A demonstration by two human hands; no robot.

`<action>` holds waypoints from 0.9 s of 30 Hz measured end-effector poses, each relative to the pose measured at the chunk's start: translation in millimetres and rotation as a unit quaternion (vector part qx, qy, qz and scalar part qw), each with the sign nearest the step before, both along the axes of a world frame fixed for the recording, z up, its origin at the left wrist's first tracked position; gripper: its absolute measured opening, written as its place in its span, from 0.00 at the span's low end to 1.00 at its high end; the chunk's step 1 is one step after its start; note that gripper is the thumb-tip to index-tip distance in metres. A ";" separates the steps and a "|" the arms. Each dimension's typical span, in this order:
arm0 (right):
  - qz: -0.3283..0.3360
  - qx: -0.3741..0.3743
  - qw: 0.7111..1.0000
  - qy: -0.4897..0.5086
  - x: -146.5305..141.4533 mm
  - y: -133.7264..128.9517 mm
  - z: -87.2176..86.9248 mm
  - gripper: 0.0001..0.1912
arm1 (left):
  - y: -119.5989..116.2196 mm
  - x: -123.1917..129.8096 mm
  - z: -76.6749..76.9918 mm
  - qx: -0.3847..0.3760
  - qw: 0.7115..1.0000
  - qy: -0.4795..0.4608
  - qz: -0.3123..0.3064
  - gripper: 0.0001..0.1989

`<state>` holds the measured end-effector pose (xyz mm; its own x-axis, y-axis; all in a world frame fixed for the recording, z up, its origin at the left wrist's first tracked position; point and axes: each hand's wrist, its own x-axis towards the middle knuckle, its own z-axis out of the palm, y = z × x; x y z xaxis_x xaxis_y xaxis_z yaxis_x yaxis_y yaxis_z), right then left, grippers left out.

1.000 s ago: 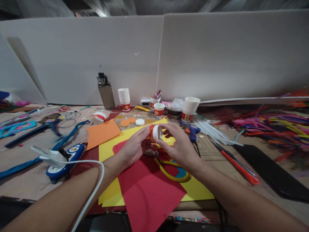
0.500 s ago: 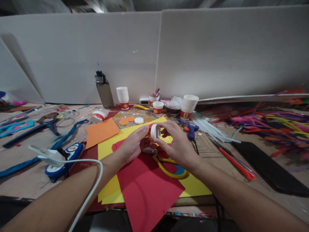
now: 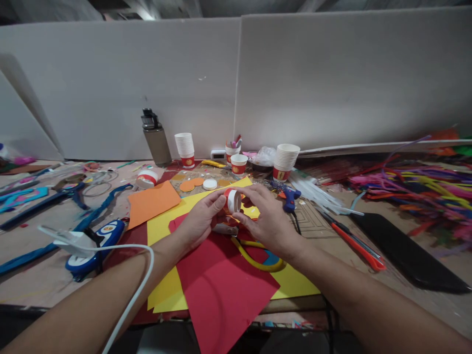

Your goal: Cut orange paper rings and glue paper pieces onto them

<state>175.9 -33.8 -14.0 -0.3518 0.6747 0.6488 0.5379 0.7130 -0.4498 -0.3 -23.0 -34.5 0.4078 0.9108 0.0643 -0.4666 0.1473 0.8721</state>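
A short red-and-white paper cup piece is held on its side between both hands, its open end turned to the right. My left hand pinches its left side with thumb and fingers. On the right, my right hand touches the rim with its thumb below and fingers above. Beneath the hands lie red paper, yellow paper and yellow-handled scissors, whose upper part is partly hidden by the hands.
Behind stand a bottle, stacked cups, more stacked cups and a single cup. Left are orange paper and a blue power strip. Right are a blue glue gun, red cutter and black slab.
The whole view has shifted slightly, so the scene sits a little further left. The cup piece has turned slightly between the fingers, showing more of its open end.
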 end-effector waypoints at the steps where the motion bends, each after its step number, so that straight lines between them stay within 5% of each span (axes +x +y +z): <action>1: -0.002 0.002 1.000 0.000 -0.1 -0.1 0.0 0.22 | 0.5 -0.6 0.0 -0.003 1.000 0.003 -0.001 0.20; 20: -0.047 -0.003 0.999 -0.014 -2.4 -1.3 -0.4 0.20 | 0.6 3.5 -9.1 -0.012 0.996 0.063 0.059 0.18; 27: -0.032 0.058 0.997 -0.030 -1.3 2.1 -4.3 0.21 | -1.4 3.6 -4.2 -0.002 0.997 0.056 0.056 0.19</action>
<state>174.6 -31.7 -18.3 -0.3499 0.6190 0.7031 0.6076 0.7213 -0.3326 3.3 -24.4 -38.7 0.3086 0.9510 0.0209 -0.3802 0.1032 0.9192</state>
